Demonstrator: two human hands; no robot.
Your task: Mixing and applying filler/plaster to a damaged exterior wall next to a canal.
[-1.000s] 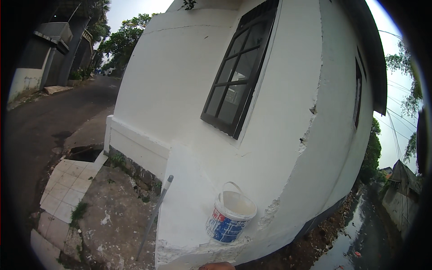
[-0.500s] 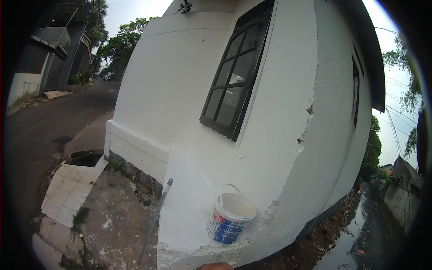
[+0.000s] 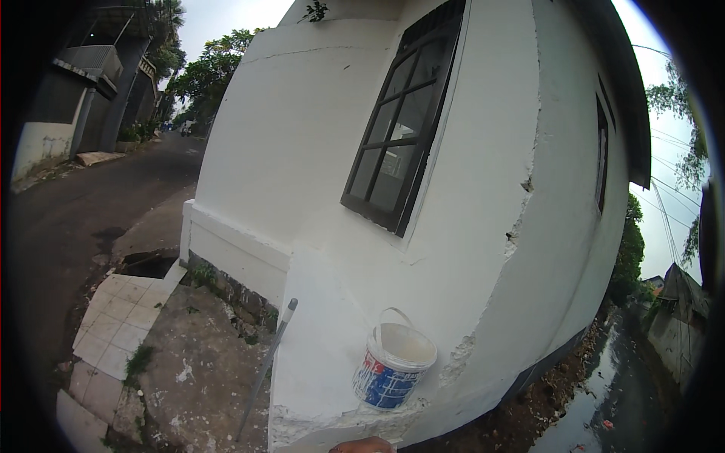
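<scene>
At the bottom edge a small patch of skin shows, apparently my right hand [image 3: 362,445]; its fingers are out of frame and what it touches is hidden. My left hand is not in view. Just beyond the skin, a white paint bucket [image 3: 385,385] with a blue and red label and a raised handle stands on a white-painted ledge [image 3: 317,355] with chipped edges. Its inside is coated whitish. A grey pole [image 3: 264,366] with a pale end leans beside the ledge on the left.
A white wall [image 3: 287,136] with a barred window [image 3: 389,151] and crumbling cracks rises ahead. Left are rough concrete [image 3: 192,362], broken tiles [image 3: 113,317], a dark opening [image 3: 147,266] and a road [image 3: 75,219]. A narrow waterway [image 3: 604,385] runs below the wall at right.
The whole view has shifted slightly, so wall, bucket and pole sit a little further right in the picture. The bucket and pole themselves have not moved.
</scene>
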